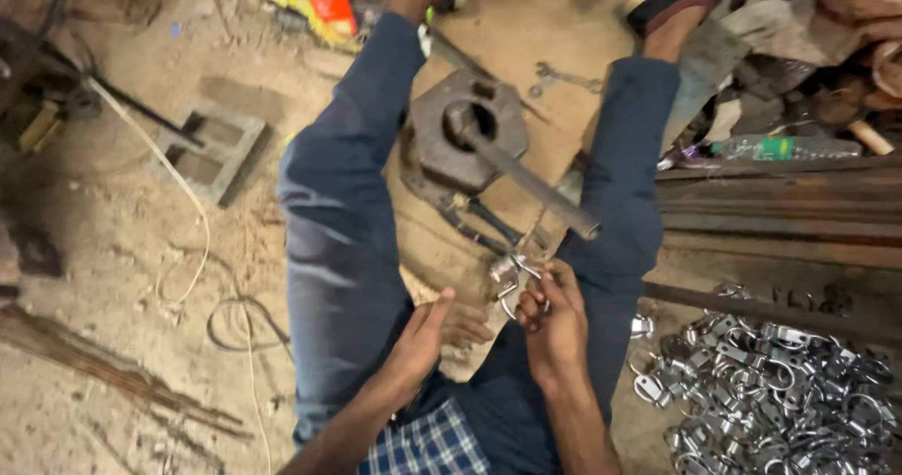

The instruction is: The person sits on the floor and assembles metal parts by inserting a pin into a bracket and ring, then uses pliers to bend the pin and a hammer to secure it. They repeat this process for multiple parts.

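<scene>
Your right hand (554, 320) is closed around a small shiny metal clamp (512, 282), fingers curled over its curved loop, holding it just above your lap between your knees. Your left hand (425, 336) is open, palm turned inward and thumb up, close beside the clamp but not touching it as far as you can see. You sit on the dirt floor (113, 249) with both legs in dark blue trousers (338, 240) stretched forward. Between your legs, just beyond the clamp, a heavy rusty iron block (442, 146) lies on the floor with a steel pipe (536, 186) standing out of its round hole and slanting toward your right hand. To your right, near your elbow, lies a heap of similar shiny clamps (770, 381). Long rusty bars (780, 202) lie beyond that heap.
</scene>
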